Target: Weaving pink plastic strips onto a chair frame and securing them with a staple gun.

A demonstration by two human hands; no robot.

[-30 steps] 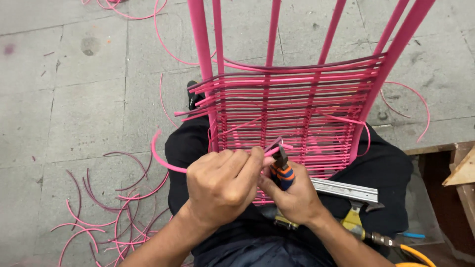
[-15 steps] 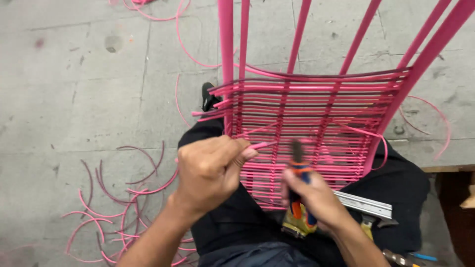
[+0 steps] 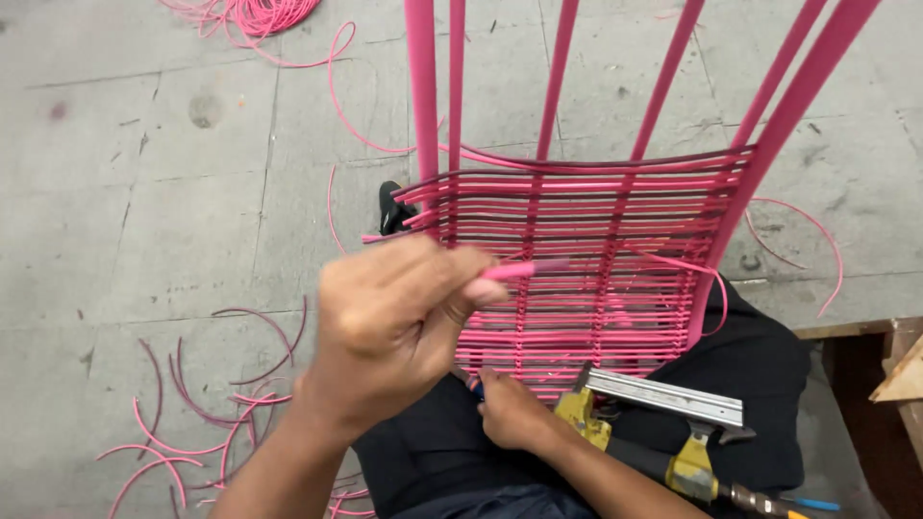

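A pink frame (image 3: 538,240) of upright bars, woven across with pink cord, leans over my lap. My left hand (image 3: 389,322) is raised in front of the weave and pinches the loose end of a pink cord (image 3: 529,269) between thumb and fingers. Lower down, my right hand (image 3: 510,413) rests on my lap by the bottom edge of the weave, closed around a small tool whose blue and orange handle barely shows; most of the tool is hidden under the hand.
A yellow and grey pneumatic stapler (image 3: 663,418) with a hose lies on my right thigh. Cut pink cord scraps (image 3: 202,404) litter the concrete floor at left, and a pile of cord (image 3: 250,14) lies at the top. A wooden edge (image 3: 894,365) stands at right.
My left hand has lifted and pulled the cord end up and out. My right hand has dropped with the tool from the weave to my lap.
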